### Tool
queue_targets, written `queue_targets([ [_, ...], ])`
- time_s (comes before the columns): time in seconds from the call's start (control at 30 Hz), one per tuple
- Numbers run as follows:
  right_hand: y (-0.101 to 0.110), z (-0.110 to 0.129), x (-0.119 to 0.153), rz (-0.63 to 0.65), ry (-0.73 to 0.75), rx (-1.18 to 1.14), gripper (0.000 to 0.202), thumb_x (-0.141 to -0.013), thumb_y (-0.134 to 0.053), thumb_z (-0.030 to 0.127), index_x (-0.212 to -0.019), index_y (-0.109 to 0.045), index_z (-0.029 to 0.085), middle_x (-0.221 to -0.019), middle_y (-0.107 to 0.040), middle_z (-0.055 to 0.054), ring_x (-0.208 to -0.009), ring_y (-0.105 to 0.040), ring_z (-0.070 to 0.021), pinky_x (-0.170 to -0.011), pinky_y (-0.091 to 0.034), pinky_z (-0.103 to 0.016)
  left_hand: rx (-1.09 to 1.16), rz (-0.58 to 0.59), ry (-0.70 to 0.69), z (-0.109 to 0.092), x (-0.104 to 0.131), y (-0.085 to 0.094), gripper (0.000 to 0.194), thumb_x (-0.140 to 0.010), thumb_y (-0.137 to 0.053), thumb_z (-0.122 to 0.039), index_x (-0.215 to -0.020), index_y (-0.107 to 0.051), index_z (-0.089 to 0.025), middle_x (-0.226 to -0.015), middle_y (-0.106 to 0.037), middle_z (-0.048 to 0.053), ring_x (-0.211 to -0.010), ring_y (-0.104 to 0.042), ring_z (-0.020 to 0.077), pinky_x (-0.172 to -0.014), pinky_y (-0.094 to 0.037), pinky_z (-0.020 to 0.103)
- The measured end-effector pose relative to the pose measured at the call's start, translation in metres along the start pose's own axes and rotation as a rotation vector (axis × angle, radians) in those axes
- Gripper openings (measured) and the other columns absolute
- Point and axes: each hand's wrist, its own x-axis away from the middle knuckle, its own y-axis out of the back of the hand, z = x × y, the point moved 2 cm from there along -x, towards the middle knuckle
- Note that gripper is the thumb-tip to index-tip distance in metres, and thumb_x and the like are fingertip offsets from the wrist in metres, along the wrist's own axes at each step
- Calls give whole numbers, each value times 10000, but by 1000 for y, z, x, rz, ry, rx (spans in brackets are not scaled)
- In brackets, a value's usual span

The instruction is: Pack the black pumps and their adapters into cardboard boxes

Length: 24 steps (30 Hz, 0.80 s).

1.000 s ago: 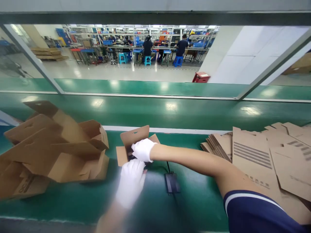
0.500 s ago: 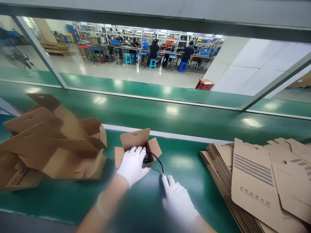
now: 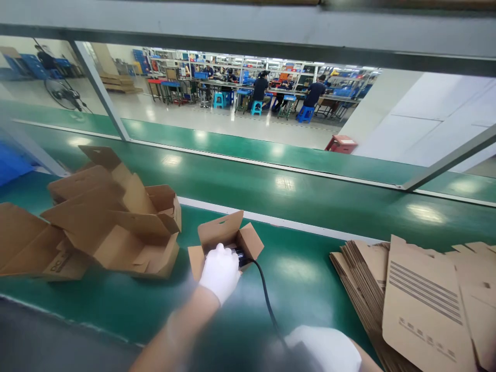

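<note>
An open cardboard box [image 3: 220, 230] stands on the green bench top with its flaps raised. Inside it is a dark, shiny device [image 3: 242, 257], mostly hidden by the box wall and my left hand [image 3: 220, 273]. That hand, in a white glove, reaches into the box with its fingers curled over the device. A black cable [image 3: 265, 292] runs out over the box's right side and down toward me. Its lower end goes into my right hand [image 3: 323, 349], also white-gloved and smeared by motion near the bottom edge, closed around the cable.
Several open cardboard boxes [image 3: 135, 248] crowd the left of the bench. At the right lies a stack of flat cardboard blanks [image 3: 422, 299]. A white strip [image 3: 271, 219] crosses behind the box. Beyond the metal frame [image 3: 101, 93], people sit at distant workbenches.
My right hand has drawn back toward me and to the right, stretching out more of the cable. My left hand's fingers have curled over the device. The camera view has shifted left.
</note>
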Motion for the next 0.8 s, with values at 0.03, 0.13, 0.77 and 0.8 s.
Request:
queue_targets([
  [0.03,-1,10,2,6,-8,-12,732,-528,-762,660,-1131,-658,258,-1026,-663,-154,-970,-636,-321,-786,-529,-385,-1,4,4,-1,1,0,229,-786,-638,-311,-891,-669,-110,-835,-641,145,-877,-553,327,-683,-495,423],
  [0.13,4,39,-1,-96,83,-99,784,-501,-712,749,-1102,-641,251,-1036,-653,-188,-889,-651,-360,-674,-551,-453,5,15,27,-3,2,0,230,-787,-631,-307,-896,-666,-107,-837,-642,149,-884,-559,324,-682,-499,414],
  [0.77,51,73,-105,-699,436,1415,314,-912,-441,191,-1208,-492,99,-1118,-593,-179,-985,-618,-274,-798,-563,-409,98,-101,97,-10,9,-11,200,-771,-611,-197,-932,-657,-86,-844,-627,181,-802,-596,306,-662,-497,401],
  [0.8,47,79,-107,-657,270,1530,291,-906,-446,178,-1176,-509,88,-1038,-612,-168,-885,-640,-276,-709,-574,-401,99,-119,101,-11,10,-13,190,-778,-601,-189,-928,-659,-89,-832,-628,180,-797,-596,302,-663,-496,395],
])
